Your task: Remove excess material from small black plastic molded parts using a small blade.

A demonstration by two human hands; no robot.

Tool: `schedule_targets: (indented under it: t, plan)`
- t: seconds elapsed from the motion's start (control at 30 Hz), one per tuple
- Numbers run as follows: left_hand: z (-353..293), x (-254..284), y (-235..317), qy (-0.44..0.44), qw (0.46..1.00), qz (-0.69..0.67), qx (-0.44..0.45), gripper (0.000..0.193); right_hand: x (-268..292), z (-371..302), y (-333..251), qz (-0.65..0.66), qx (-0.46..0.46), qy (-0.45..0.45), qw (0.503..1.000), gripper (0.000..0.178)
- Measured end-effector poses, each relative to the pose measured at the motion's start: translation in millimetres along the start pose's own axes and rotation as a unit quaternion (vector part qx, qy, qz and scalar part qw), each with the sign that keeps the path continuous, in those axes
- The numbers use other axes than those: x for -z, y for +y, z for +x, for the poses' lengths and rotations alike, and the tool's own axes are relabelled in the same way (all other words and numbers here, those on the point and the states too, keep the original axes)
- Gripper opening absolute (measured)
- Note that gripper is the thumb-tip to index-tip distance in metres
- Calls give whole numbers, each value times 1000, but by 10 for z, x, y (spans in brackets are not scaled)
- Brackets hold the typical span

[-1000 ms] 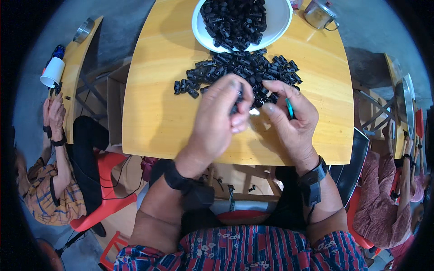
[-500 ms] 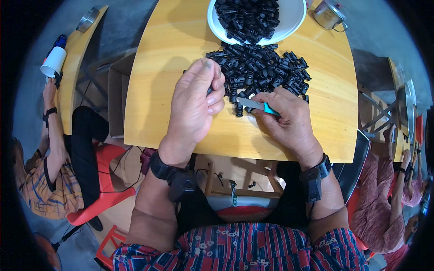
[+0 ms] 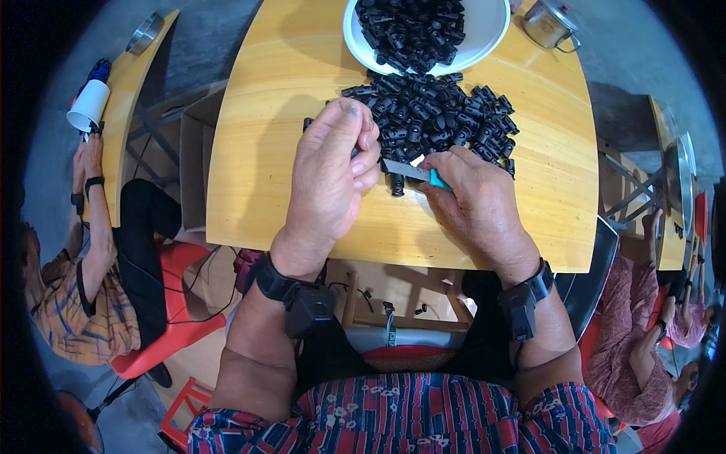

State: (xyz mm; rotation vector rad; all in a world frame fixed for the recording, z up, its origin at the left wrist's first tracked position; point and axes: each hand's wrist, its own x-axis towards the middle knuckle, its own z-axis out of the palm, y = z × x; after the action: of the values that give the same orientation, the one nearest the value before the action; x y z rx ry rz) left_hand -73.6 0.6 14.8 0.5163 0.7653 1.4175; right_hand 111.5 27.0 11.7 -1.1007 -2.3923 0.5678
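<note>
My left hand (image 3: 329,163) is raised over the table, its fingers closed in a pinch. A dark bit of a small black plastic part (image 3: 355,152) shows between them; the rest is hidden. My right hand (image 3: 476,193) grips a craft knife (image 3: 439,180) with a turquoise handle, its blade pointing left toward the left hand's fingers. Just beyond both hands lies a heap of small black cylindrical plastic parts (image 3: 431,113). One loose black part (image 3: 397,185) lies below the blade, at the heap's near edge.
A white bowl (image 3: 488,41) of similar black parts stands at the far side of the yellow wooden table (image 3: 265,204). A lidded metal mug (image 3: 550,24) is at the far right corner. Other people sit at tables on both sides. A cardboard box (image 3: 198,163) stands left.
My right hand has shifted slightly left, bringing the knife blade nearer the left hand. My left hand has moved very little and stays closed.
</note>
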Motion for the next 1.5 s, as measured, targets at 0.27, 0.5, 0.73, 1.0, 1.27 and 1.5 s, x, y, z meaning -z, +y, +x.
schedule_targets:
  t: [0.27,0.5,0.73,1.0,1.27,1.5]
  plan:
    - [-9,-96,-43,-20,998,57,-8,10,-5,-3,122,194,-51,112,973,17]
    - [7,-199,-197,-50,973,218,-62,14,36,-23,68,245,-83,145,955,17]
    - [3,-257,-220,-85,951,293,-58,21,55,-44,67,337,-109,124,927,13]
    - [12,-328,-250,-37,969,241,-40,13,88,-74,55,388,-113,108,908,13]
    - [23,-298,-293,-40,982,185,-16,13,55,-91,64,415,-137,103,894,19]
    - [26,-291,-334,-57,984,166,-22,14,62,-90,23,408,-150,134,890,16]
